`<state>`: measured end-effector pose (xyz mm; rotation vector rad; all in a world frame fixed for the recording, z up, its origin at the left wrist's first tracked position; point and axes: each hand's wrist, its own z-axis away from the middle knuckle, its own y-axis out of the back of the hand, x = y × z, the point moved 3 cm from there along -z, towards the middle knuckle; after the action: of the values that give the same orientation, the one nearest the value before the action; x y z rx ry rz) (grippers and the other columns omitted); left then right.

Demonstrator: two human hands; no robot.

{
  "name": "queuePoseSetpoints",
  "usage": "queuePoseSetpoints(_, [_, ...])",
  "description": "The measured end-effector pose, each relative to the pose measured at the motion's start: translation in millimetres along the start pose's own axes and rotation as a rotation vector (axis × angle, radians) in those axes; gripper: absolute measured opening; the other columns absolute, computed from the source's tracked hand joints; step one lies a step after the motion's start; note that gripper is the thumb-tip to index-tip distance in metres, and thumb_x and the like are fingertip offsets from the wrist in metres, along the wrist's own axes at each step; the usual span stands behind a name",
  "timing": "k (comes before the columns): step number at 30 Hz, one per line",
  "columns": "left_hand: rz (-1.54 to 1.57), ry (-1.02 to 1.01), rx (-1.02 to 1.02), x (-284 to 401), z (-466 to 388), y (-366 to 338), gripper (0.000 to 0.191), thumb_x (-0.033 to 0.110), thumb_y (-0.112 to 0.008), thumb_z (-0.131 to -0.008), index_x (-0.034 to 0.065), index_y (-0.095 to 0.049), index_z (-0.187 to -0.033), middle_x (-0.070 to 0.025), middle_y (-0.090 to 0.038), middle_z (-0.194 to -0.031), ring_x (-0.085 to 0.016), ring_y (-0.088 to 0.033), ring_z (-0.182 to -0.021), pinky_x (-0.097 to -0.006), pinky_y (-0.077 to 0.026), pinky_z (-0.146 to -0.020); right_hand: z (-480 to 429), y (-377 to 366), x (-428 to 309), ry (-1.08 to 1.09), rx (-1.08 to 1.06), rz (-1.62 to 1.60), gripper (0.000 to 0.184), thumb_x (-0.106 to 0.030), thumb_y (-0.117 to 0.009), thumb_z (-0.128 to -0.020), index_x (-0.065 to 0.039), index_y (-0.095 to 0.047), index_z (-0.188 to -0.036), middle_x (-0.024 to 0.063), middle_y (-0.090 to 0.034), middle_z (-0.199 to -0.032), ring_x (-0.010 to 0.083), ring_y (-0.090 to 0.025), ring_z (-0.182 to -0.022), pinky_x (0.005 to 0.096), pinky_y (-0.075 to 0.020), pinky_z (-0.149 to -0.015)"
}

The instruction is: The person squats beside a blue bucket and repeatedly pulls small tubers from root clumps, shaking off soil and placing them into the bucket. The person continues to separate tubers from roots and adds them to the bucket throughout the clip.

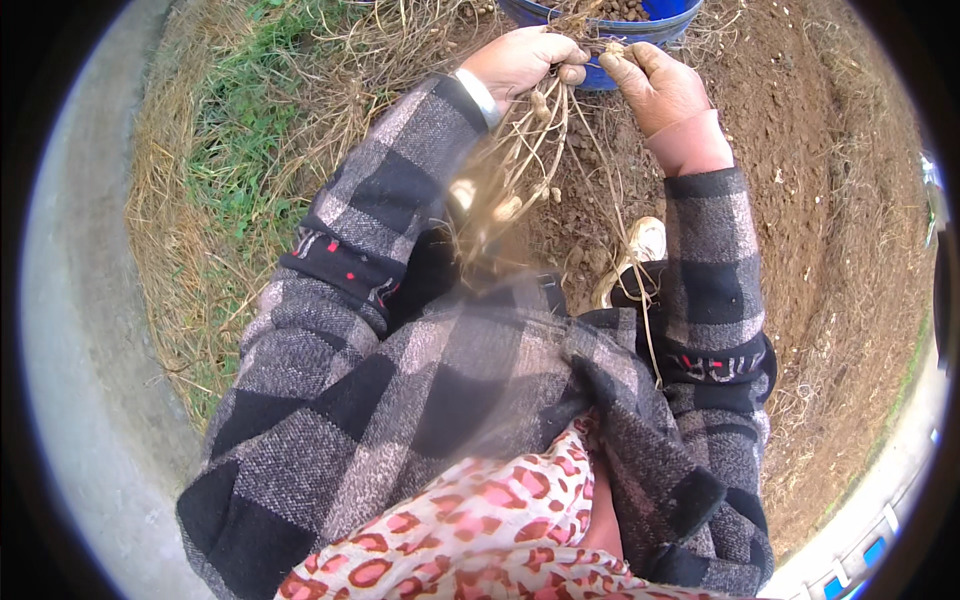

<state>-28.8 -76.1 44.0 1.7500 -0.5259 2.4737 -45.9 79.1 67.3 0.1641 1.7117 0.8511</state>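
At the top centre, my left hand (521, 64) grips the dry stems of a peanut plant (555, 124). Roots and several peanut pods hang below it, with a pod (508, 208) among the lower strands. My right hand (660, 86), close beside the left, pinches a peanut pod (615, 49) between thumb and fingers. Both hands are over the near edge of a blue bucket (600, 79). Inside the bucket lie picked peanuts (622, 9), partly cut off by the picture's top edge.
Dry peanut vines (420, 37) and green weeds (247, 127) cover the ground at left, beside a concrete strip (82, 300). Bare brown soil (795, 150) with straw bits lies at right. My light-coloured shoe (646, 238) stands on the soil below the bucket.
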Motion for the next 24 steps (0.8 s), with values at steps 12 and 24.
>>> queuePoseSetpoints(12, [-0.019,-0.048,0.222,-12,-11,35,0.015,0.018,-0.044,-0.088,0.0051,-0.049,-0.092,0.0073,-0.045,-0.063,0.000,-0.037,-0.047,-0.0138,-0.031,-0.033,44,51,-20,-0.179,-0.159,-0.678,0.031,-0.025,-0.044,-0.088,0.000,-0.057,-0.100,0.0002,-0.056,-0.063,0.0019,-0.042,-0.042,0.0146,-0.0316,-0.036])
queuePoseSetpoints(24, [0.324,0.003,0.048,-14,-11,34,0.012,0.016,-0.038,-0.091,0.0078,-0.046,-0.085,0.0070,-0.045,-0.064,0.000,-0.038,-0.048,-0.0141,-0.029,-0.034,86,-81,8,-0.297,-0.056,-0.752,0.033,-0.008,-0.055,-0.083,-0.003,-0.048,-0.115,0.0000,-0.055,-0.088,0.0020,-0.048,-0.063,0.0150,-0.0401,-0.056])
